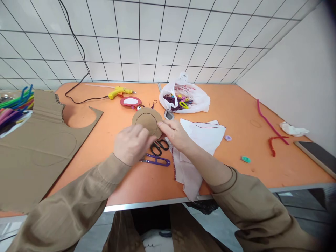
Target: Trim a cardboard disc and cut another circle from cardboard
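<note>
A round cardboard disc (147,122) with a circle drawn on it in dark line is held up over the table. My right hand (175,132) pinches its right edge, thumb on the face. At the lower left edge of the disc is my left hand (133,142), fingers curled closed against it; its fingertips are hidden. Below the disc lie black-handled scissors (156,148), their blades covered from view, and purple thread snips (157,160). White cloth (202,134) with dark red stitched edging lies partly under my right forearm.
Cut cardboard (47,140) covers the left side, with colourful pipe cleaners (17,105) on it. Behind are a yellow glue gun (119,92) with a cord, a red oval piece (130,102) and a plastic bag (195,98) of yarn. A phone (319,157) lies at the right edge.
</note>
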Motion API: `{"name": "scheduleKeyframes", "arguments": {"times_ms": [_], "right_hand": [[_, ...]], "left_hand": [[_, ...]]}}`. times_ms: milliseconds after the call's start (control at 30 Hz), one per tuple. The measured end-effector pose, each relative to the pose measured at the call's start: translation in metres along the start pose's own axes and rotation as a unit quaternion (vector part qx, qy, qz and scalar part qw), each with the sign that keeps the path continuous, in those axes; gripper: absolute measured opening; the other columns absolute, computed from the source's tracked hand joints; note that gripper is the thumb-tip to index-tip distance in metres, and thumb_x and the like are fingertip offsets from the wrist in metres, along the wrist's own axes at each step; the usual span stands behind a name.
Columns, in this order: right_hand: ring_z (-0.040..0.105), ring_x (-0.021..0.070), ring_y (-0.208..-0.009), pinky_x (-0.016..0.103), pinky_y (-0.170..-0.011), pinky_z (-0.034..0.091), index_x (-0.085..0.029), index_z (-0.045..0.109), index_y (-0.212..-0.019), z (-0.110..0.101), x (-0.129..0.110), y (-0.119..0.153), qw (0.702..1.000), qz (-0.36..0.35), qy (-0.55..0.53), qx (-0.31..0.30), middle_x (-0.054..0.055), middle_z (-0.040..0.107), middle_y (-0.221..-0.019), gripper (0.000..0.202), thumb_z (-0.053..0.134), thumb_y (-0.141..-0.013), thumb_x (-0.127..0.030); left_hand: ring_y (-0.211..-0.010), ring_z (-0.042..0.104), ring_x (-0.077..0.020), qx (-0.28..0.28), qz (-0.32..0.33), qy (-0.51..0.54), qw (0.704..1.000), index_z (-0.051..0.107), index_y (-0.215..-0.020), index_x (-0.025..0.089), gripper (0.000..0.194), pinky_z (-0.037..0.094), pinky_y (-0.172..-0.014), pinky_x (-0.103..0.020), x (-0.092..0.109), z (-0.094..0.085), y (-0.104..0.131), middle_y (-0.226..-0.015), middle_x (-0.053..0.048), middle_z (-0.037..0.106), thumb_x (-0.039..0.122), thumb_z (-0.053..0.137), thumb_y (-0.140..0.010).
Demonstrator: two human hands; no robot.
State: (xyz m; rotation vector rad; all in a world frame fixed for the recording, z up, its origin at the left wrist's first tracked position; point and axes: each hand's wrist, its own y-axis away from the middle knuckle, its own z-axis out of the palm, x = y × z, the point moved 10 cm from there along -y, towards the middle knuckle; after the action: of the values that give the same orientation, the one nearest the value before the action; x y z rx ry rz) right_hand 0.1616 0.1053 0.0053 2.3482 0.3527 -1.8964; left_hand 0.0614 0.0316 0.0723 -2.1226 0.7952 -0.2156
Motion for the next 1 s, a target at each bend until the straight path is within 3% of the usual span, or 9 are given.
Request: {"name": "scheduleKeyframes", "arguments": {"times_ms": [67, 133, 200, 300, 400, 500, 600, 767, 1000], "right_hand": [[0.056, 0.0147, -0.053, 0.027, -0.050, 0.047, -0.019, 0.049, -0.056, -0.001, -0.001, 0.000, 0.999, -0.001, -0.034, -0.020, 0.000, 0.054, -0.055, 0.033, 0.053, -0.080, -0.040], [0.053, 0.0137, -0.051, 0.026, -0.048, 0.045, -0.019, 0.048, -0.053, -0.003, -0.004, -0.001, 0.998, -0.011, -0.054, -0.027, 0.000, 0.053, -0.053, 0.034, 0.052, -0.080, -0.040], [0.050, 0.0128, -0.049, 0.025, -0.046, 0.042, -0.021, 0.044, -0.051, -0.004, -0.008, 0.000, 0.997, -0.029, -0.057, -0.031, -0.001, 0.049, -0.050, 0.035, 0.050, -0.080, -0.038], [0.044, 0.0113, -0.048, 0.025, -0.046, 0.038, -0.021, 0.038, -0.050, -0.004, -0.017, 0.001, 0.997, -0.065, -0.030, -0.039, -0.002, 0.042, -0.048, 0.036, 0.047, -0.082, -0.035], [0.046, 0.0110, -0.052, 0.025, -0.048, 0.038, -0.020, 0.043, -0.055, -0.006, -0.022, 0.004, 0.996, -0.088, 0.003, -0.024, -0.003, 0.046, -0.053, 0.031, 0.049, -0.082, -0.032], [0.061, 0.0161, -0.073, 0.028, -0.063, 0.050, -0.017, 0.063, -0.084, -0.012, -0.031, 0.009, 0.990, -0.136, 0.038, 0.027, 0.002, 0.066, -0.080, 0.014, 0.058, -0.080, -0.030], [0.065, 0.0211, -0.093, 0.035, -0.077, 0.054, -0.019, 0.065, -0.108, -0.022, -0.046, 0.019, 0.961, -0.219, 0.123, 0.118, 0.007, 0.070, -0.105, 0.030, 0.063, -0.079, -0.023], [0.066, 0.0223, -0.096, 0.040, -0.082, 0.055, -0.020, 0.066, -0.107, -0.019, -0.071, 0.040, 0.887, -0.356, 0.234, 0.179, 0.008, 0.071, -0.104, 0.026, 0.061, -0.082, -0.015], [0.066, 0.0230, -0.101, 0.042, -0.086, 0.055, -0.023, 0.064, -0.106, -0.016, -0.081, 0.050, 0.848, -0.407, 0.275, 0.198, 0.008, 0.070, -0.108, 0.025, 0.058, -0.084, -0.012]], "left_hand": [[-0.084, 0.064, -0.0207, 0.010, -0.134, 0.067, 0.989, 0.064, -0.086, 0.019, 0.015, 0.048, -0.067, -0.032, -0.038, -0.002, 0.003, -0.090, -0.008, 0.070, 0.034, 0.061, -0.086], [-0.103, 0.062, -0.0264, 0.000, -0.275, 0.187, 0.943, 0.063, -0.106, 0.021, 0.035, 0.050, -0.084, -0.040, -0.073, 0.008, 0.013, -0.111, -0.010, 0.068, 0.041, 0.069, -0.077], [-0.102, 0.063, -0.0291, -0.028, -0.405, 0.359, 0.841, 0.064, -0.111, 0.016, 0.053, 0.050, -0.086, -0.045, -0.093, 0.033, 0.031, -0.112, -0.012, 0.068, 0.047, 0.075, -0.069], [-0.084, 0.069, -0.0262, -0.081, -0.515, 0.581, 0.625, 0.070, -0.096, 0.011, 0.052, 0.055, -0.076, -0.041, -0.080, 0.073, 0.054, -0.092, -0.012, 0.073, 0.046, 0.081, -0.060], [-0.071, 0.069, -0.0195, -0.060, -0.546, 0.644, 0.532, 0.073, -0.082, 0.013, 0.037, 0.056, -0.068, -0.033, -0.068, 0.083, 0.061, -0.077, -0.006, 0.074, 0.037, 0.086, -0.056], [-0.063, 0.065, -0.0147, -0.032, -0.535, 0.637, 0.554, 0.074, -0.074, 0.014, 0.032, 0.055, -0.063, -0.028, -0.068, 0.079, 0.059, -0.069, -0.003, 0.073, 0.032, 0.088, -0.052], [-0.058, 0.062, -0.0123, -0.029, -0.519, 0.620, 0.588, 0.073, -0.068, 0.015, 0.027, 0.053, -0.058, -0.024, -0.066, 0.073, 0.053, -0.064, -0.001, 0.072, 0.030, 0.088, -0.051], [-0.059, 0.062, -0.0127, -0.026, -0.495, 0.599, 0.628, 0.073, -0.067, 0.016, 0.021, 0.053, -0.059, -0.025, -0.064, 0.065, 0.046, -0.063, 0.000, 0.071, 0.028, 0.085, -0.055], [-0.060, 0.061, -0.0128, -0.013, -0.456, 0.567, 0.686, 0.074, -0.071, 0.017, 0.017, 0.053, -0.061, -0.026, -0.064, 0.059, 0.042, -0.065, 0.001, 0.070, 0.027, 0.082, -0.059]]}}
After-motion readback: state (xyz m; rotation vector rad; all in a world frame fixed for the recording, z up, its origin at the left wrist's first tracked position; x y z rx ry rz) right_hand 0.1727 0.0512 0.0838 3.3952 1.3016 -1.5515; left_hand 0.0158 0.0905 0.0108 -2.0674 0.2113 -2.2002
